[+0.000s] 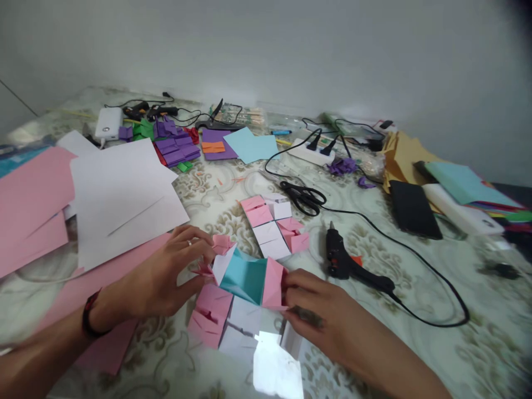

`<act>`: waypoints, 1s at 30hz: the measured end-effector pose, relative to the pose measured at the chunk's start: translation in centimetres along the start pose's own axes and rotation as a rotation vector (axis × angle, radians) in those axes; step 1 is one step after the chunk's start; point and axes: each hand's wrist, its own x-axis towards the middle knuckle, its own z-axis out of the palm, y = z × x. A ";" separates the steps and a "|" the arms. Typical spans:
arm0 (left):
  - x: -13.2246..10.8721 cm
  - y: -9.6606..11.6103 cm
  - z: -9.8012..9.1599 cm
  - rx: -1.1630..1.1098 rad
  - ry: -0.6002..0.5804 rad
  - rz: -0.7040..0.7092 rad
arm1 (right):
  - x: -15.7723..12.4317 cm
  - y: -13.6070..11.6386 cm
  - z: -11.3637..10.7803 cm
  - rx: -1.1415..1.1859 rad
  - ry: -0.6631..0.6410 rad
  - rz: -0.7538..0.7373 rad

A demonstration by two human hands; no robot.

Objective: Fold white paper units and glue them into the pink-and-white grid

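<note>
A folded paper piece [249, 277], teal inside with pink and white flaps, stands on the patterned table near the front middle. My left hand [166, 274] pinches its left pink and white flap, fingers closed, a ring on one finger and a dark band on the wrist. My right hand [320, 313] grips the pink flap on its right side, fingers curled. Beneath it lies a flat strip of joined pink and white folded squares [224, 321]. A second strip of pink and white squares [274, 224] lies just behind.
A black glue gun [344, 263] with its cord lies right of the hands, black scissors [305, 197] behind. White sheets [124, 199] and pink sheets [29, 205] cover the left. Purple paper pieces [177, 147], a power strip [311, 152], a black phone [413, 208] and coloured paper stacks [469, 188] sit farther back.
</note>
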 end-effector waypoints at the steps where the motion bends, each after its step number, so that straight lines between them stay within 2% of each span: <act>1: 0.0 0.0 0.1 0.002 0.001 0.000 | 0.0 0.0 0.0 -0.005 -0.007 -0.001; 5: 0.0 -0.2 0.3 -0.001 0.015 0.034 | -0.2 0.0 -0.1 -0.031 -0.001 0.024; 11: 0.1 -0.3 0.8 0.038 0.082 0.080 | 0.4 -0.5 0.9 -0.025 0.149 0.006; 15: 0.2 -0.7 2.0 0.130 0.139 0.147 | 1.2 -0.9 1.9 -0.002 0.201 -0.043; 19: 0.3 -1.0 3.2 0.220 0.150 0.169 | 0.3 -1.2 0.2 -0.036 0.232 -0.055; 21: 0.3 -0.7 3.3 0.236 0.141 0.153 | -1.0 -1.4 -1.4 -0.075 0.187 -0.068; 24: 0.3 -0.2 3.0 0.228 0.137 0.168 | -3.3 -1.3 -2.7 -0.111 0.033 -0.057; 26: 0.3 0.0 2.9 0.235 0.107 0.222 | -4.2 -0.9 -2.4 -0.104 -0.105 0.010; 27: 0.3 0.1 2.9 0.248 0.077 0.244 | -4.3 -0.7 -2.0 -0.094 -0.133 0.046; 30: 0.3 0.0 3.4 0.290 -0.003 0.251 | -4.1 0.2 -0.6 -0.054 -0.124 0.139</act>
